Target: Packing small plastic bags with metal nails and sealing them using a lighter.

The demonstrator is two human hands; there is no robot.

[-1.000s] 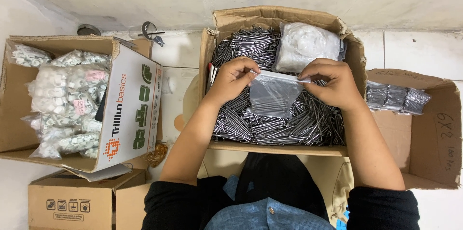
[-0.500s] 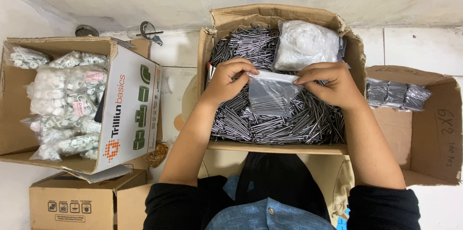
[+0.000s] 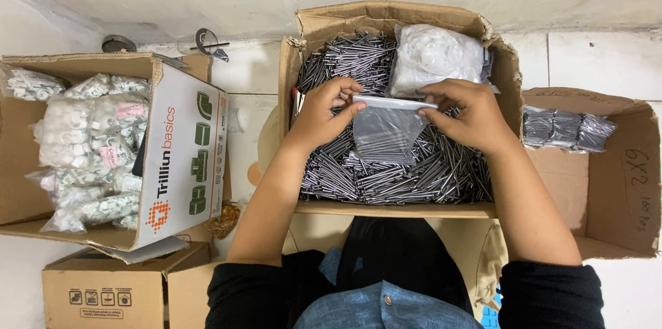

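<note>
Hands hold a small clear bag over a box of nails. The left hand and right hand pinch its top edge, maybe the seal. A white bag lies behind.

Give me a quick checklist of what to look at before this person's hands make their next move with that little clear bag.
1. Left hand pinches the clear bag at its top edge: ok.
2. Right hand pinches the other end of that edge: ok.
3. Bag held over the middle box of loose metal rods: ok.
4. Bag mouth sealed: cannot tell.
5. Bag contents: cannot tell; rods show through the film.
6. Packed bags lie in the right-hand box: ok.
</note>
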